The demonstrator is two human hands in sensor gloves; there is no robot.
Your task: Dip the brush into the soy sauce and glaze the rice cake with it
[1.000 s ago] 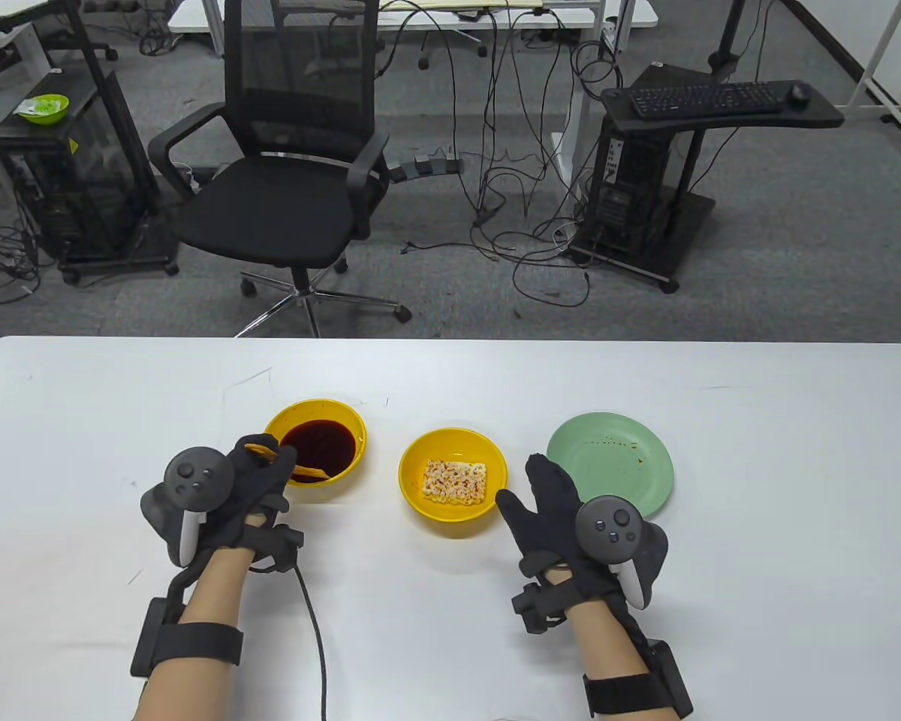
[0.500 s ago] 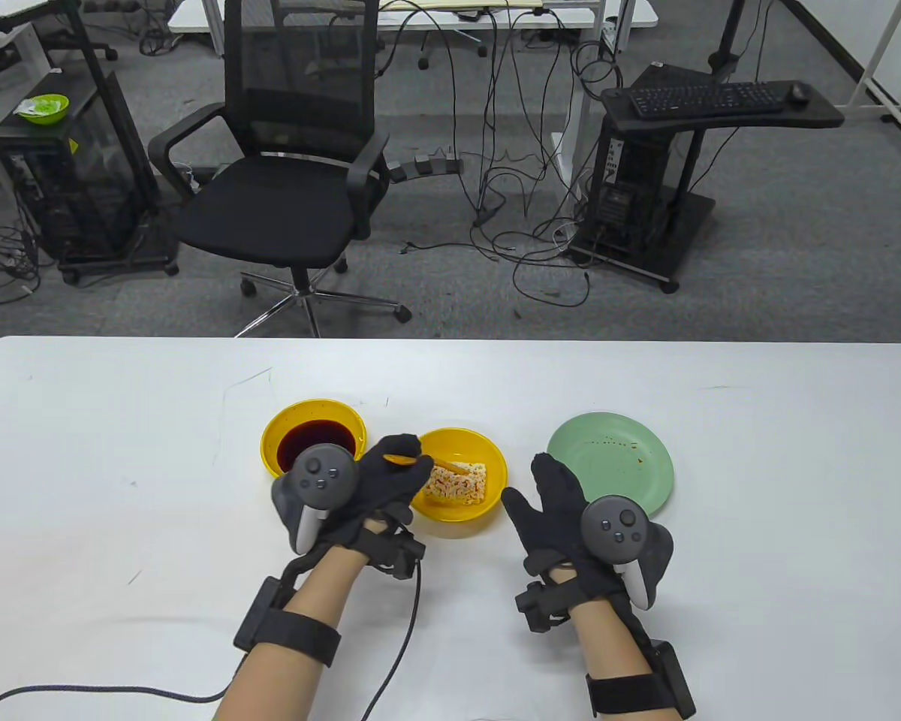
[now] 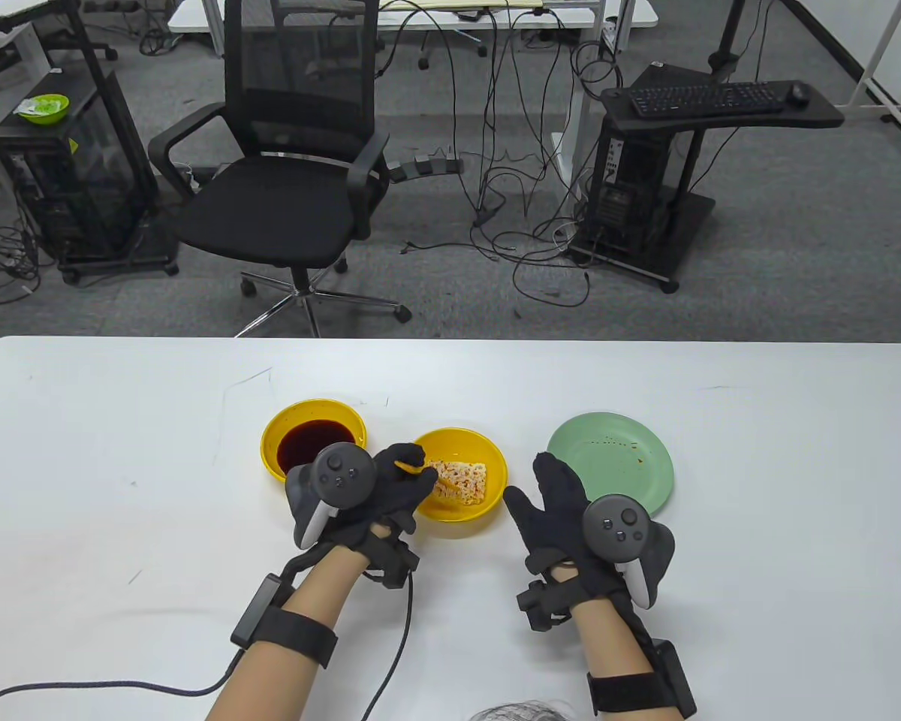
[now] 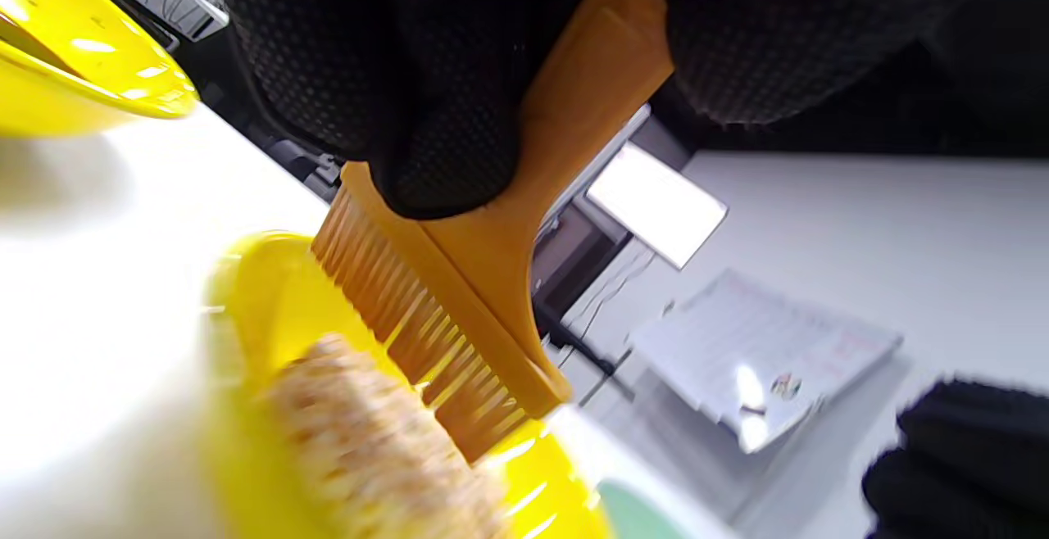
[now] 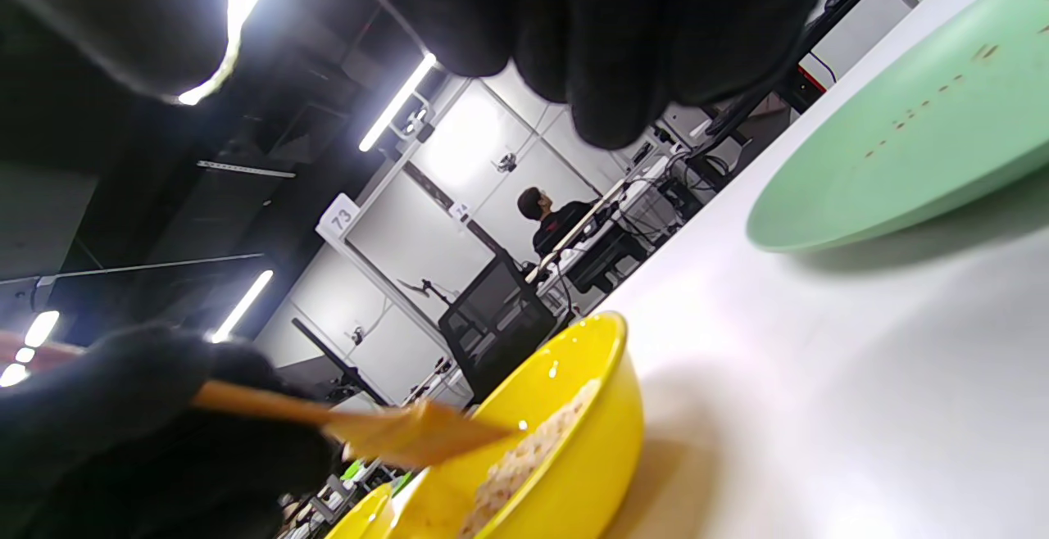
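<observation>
My left hand (image 3: pixel 402 484) grips the handle of an orange brush (image 4: pixel 492 260) and holds its bristles on the rice cake (image 3: pixel 467 481) in the middle yellow bowl (image 3: pixel 488 457). The brush also shows in the right wrist view (image 5: pixel 385 428), over the bowl (image 5: pixel 574 449). A second yellow bowl (image 3: pixel 285 428) with dark soy sauce (image 3: pixel 308 439) stands just left of my left hand. My right hand (image 3: pixel 555 503) lies open and empty on the table, right of the rice cake bowl.
A green plate (image 3: pixel 623 458) with a few sauce specks sits beyond my right hand. A black cable (image 3: pixel 398 638) trails from my left wrist across the white table (image 3: pixel 758 563). An office chair (image 3: pixel 285 195) stands beyond the far edge.
My left hand carried the brush right from the soy sauce bowl to the rice cake bowl, then drew it slightly nearer across the cake. The right hand barely moved.
</observation>
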